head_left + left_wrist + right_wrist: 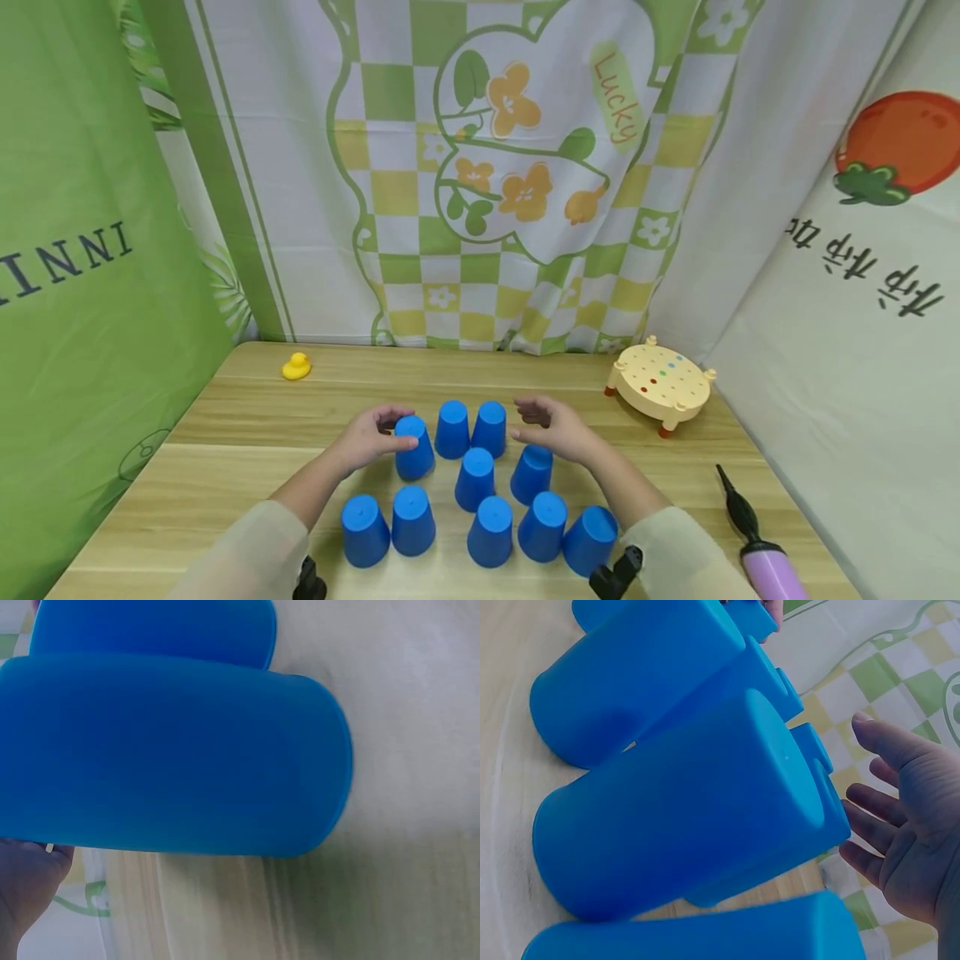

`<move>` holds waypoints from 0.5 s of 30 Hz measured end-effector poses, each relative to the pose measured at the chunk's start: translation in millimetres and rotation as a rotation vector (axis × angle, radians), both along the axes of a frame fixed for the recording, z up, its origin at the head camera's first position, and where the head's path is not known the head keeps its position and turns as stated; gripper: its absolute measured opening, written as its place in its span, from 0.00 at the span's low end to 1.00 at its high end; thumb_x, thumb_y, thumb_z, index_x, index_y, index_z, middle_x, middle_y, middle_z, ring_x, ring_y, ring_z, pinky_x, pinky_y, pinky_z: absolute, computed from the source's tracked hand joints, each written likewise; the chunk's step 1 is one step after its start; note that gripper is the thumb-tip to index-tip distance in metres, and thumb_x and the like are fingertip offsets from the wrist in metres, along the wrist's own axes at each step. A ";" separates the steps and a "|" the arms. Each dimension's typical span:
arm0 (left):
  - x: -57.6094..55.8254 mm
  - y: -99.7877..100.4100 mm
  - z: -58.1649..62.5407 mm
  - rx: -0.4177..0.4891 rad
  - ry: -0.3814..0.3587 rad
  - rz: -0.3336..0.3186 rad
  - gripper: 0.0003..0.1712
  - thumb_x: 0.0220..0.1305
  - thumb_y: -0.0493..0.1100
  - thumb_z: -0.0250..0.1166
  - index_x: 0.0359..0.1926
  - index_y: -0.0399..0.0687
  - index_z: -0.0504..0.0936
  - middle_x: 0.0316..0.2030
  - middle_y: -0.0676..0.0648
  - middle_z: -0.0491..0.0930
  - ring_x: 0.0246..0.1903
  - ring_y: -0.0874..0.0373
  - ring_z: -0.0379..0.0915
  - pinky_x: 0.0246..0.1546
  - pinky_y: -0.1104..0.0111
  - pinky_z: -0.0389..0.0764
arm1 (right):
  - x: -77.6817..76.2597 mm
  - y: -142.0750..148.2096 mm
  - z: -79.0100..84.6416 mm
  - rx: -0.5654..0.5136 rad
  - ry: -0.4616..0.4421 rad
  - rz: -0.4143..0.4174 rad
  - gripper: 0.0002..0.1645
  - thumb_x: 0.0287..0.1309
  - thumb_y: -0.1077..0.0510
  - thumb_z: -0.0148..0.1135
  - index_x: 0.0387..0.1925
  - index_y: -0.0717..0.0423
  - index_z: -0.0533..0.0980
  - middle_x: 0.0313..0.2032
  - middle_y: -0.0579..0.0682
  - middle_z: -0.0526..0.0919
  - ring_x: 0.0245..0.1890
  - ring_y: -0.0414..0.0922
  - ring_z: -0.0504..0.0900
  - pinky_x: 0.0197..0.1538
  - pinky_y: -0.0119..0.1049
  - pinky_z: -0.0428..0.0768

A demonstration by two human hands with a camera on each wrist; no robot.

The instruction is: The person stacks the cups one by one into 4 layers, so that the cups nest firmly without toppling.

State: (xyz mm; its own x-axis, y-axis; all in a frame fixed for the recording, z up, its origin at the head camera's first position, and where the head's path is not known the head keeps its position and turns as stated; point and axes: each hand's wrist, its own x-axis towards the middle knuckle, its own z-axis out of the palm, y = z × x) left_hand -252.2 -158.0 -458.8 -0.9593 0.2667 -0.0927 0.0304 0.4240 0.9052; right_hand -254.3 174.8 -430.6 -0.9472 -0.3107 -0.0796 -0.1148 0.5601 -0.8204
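Several blue plastic cups stand upside down on the wooden table. My left hand [367, 437] holds the back left blue cup [415, 454], thumb across its near side and fingers behind it. In the left wrist view, a near blue cup [172, 757] hides most of that hand. My right hand [558, 429] is spread with nothing in it, beside the back right cup [490, 429] and just above another cup [532, 475]. The right wrist view shows its parted fingers [874, 825] beyond the nearer cups [690, 817]. A middle cup [475, 481] stands between the hands.
In front stands a row of cups, two at left, including a leftmost cup [365, 532], and three at right. A yellow rubber duck [296, 367] sits back left. A cream dotted stool-like stand [662, 383] is back right. A purple and black hand pump [765, 550] lies front right.
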 end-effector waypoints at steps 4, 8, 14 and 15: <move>-4.9 2.0 0.9 -0.009 0.009 0.054 0.31 0.57 0.50 0.73 0.59 0.45 0.77 0.58 0.40 0.78 0.58 0.44 0.73 0.56 0.52 0.79 | 6.2 8.4 0.2 0.006 0.004 0.028 0.34 0.59 0.49 0.68 0.63 0.57 0.71 0.62 0.61 0.75 0.63 0.58 0.74 0.65 0.54 0.73; -9.2 3.6 0.3 -0.013 0.010 0.077 0.32 0.57 0.50 0.73 0.60 0.43 0.76 0.59 0.39 0.77 0.59 0.43 0.72 0.56 0.51 0.78 | 12.3 15.1 -0.5 0.014 -0.008 0.038 0.35 0.59 0.48 0.68 0.63 0.59 0.71 0.62 0.61 0.76 0.63 0.58 0.74 0.65 0.54 0.72; -15.0 5.6 -1.8 -0.001 0.004 0.127 0.32 0.58 0.47 0.72 0.62 0.42 0.75 0.59 0.39 0.77 0.59 0.42 0.73 0.56 0.53 0.79 | 19.1 24.8 -3.2 0.026 -0.007 0.088 0.35 0.61 0.50 0.67 0.64 0.63 0.69 0.63 0.65 0.74 0.64 0.61 0.73 0.66 0.56 0.70; -15.4 5.8 -1.9 -0.002 0.008 0.130 0.31 0.59 0.47 0.72 0.62 0.42 0.75 0.59 0.38 0.77 0.59 0.43 0.73 0.56 0.53 0.79 | 19.9 26.1 -3.6 0.023 -0.012 0.095 0.35 0.60 0.50 0.67 0.64 0.63 0.69 0.63 0.65 0.74 0.64 0.61 0.73 0.66 0.57 0.70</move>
State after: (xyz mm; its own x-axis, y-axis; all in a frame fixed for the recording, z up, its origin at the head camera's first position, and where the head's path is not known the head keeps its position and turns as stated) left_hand -267.6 -152.1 -460.7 -0.9865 0.1399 -0.0856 -0.0180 0.4264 0.9043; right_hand -234.4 201.0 -434.2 -0.9127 -0.3967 -0.0985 -0.1586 0.5658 -0.8092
